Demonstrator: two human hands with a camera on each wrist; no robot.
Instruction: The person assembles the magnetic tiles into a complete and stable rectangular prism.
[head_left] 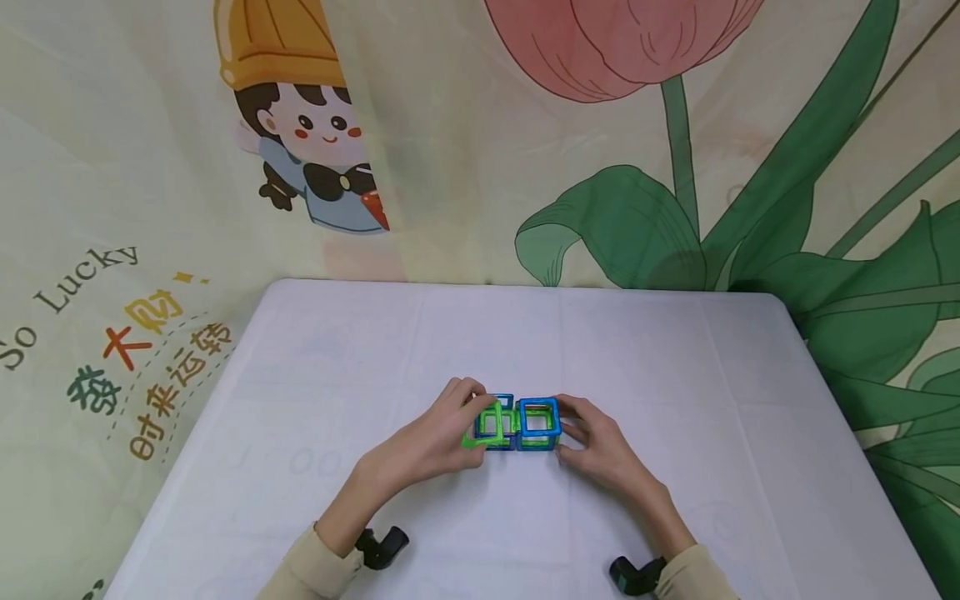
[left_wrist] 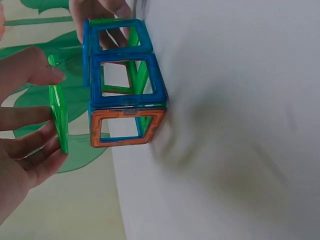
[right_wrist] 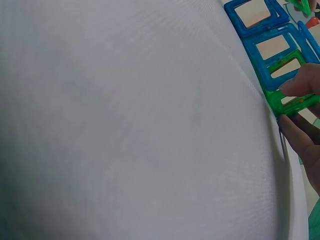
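Left hand [head_left: 431, 437] sits at the left end of the tile structure [head_left: 517, 425], fingers curled, pinching a loose green square tile [head_left: 487, 425] between thumb and fingertips. Left wrist view: the green tile [left_wrist: 59, 111] is seen edge-on, held just beside the structure's open end, a narrow gap between them; fingers [left_wrist: 30, 67] grip its upper edge, lower fingers press it from beneath.

Tile structure stands on the white table [head_left: 637, 358], near the middle and towards the near edge. It is a short row of two box-shaped cells built of hollow square frames. Left wrist view shows blue frames [left_wrist: 127, 80] on the near faces, an orange frame [left_wrist: 127, 127] at the end nearest the camera, and green frames inside. Head view: blue top frame [head_left: 538, 417] on the right-hand cell, green along the base.

Right hand [head_left: 600, 450] is at the right end of the structure, fingers curled round that end, thumb on the near side. Right wrist view: fingertips [right_wrist: 300, 85] press on a green frame [right_wrist: 292, 102] at the end, blue frames [right_wrist: 270, 47] running away from it; the view is blurred across the table.

Beige sleeves cover both forearms; a black camera mount [head_left: 382, 546] shows at each wrist. Printed cloth backdrop [head_left: 675, 167] with a tulip and a cartoon figure hangs behind the table.
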